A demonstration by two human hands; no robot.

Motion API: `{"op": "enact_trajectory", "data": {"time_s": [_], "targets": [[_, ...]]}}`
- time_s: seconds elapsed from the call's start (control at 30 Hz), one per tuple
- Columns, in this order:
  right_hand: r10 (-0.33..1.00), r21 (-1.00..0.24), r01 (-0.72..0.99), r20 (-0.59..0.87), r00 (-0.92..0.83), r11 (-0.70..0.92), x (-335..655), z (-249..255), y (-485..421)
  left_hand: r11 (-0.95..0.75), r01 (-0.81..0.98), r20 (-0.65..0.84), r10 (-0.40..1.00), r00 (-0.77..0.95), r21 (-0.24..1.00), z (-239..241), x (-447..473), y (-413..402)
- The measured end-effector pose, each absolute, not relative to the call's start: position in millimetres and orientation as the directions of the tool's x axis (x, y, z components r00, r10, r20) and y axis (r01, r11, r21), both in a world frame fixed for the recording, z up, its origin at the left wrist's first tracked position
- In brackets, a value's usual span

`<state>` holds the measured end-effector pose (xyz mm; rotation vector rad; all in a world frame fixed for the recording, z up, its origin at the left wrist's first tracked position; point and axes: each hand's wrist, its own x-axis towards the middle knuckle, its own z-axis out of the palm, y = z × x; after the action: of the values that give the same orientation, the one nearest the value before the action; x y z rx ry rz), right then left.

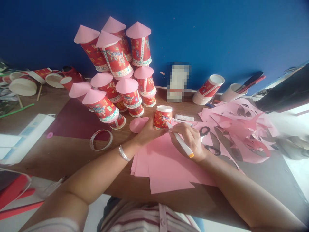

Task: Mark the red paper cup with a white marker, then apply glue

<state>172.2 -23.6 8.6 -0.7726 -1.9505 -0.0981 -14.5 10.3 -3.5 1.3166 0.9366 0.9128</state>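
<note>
My left hand (147,130) is closed round a red printed paper cup (163,116) that stands upside down on a stack of pink paper sheets (166,164). My right hand (188,138) grips a white pen (181,142) with an orange end, its tip touching the paper at the cup's base. A pink paper circle (137,125) lies just left of my left hand. A silver bracelet (124,154) sits on my left wrist.
Several red cups with pink cone lids (116,61) are stacked against the blue wall. Black-handled scissors (209,140) and pink paper offcuts (241,125) lie to the right. A tape ring (101,140), a glue stick (184,118) and loose cups (209,88) are on the wooden table (62,154).
</note>
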Motion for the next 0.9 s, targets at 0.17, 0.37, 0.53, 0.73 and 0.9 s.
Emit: {"op": "enact_trajectory", "data": {"time_s": [0.17, 0.37, 0.53, 0.73, 0.9], "targets": [[0.464, -0.238, 0.541, 0.822, -0.329, 0.806, 173.6, 8.9, -23.0, 0.065, -0.027, -0.051, 0.926, 0.375, 0.997, -5.8, -14.9, 10.7], [0.453, -0.229, 0.535, 0.826, -0.335, 0.813, 174.0, 8.0, -22.5, 0.075, -0.020, -0.061, 0.922, 0.383, 0.997, -4.7, -14.5, 10.4], [0.452, -0.230, 0.525, 0.822, -0.347, 0.820, 173.7, 6.4, -22.3, 0.059, -0.004, -0.054, 0.935, 0.350, 0.998, -8.0, -15.0, 10.9], [0.442, -0.207, 0.546, 0.829, -0.343, 0.812, 172.0, 8.1, -22.2, 0.087, -0.027, -0.073, 0.938, 0.339, 0.996, -4.9, -15.0, 11.1], [0.443, -0.210, 0.549, 0.831, -0.335, 0.809, 171.7, 8.5, -22.1, 0.111, -0.084, -0.076, 0.935, 0.346, 0.990, -0.3, -14.3, 10.9]]}}
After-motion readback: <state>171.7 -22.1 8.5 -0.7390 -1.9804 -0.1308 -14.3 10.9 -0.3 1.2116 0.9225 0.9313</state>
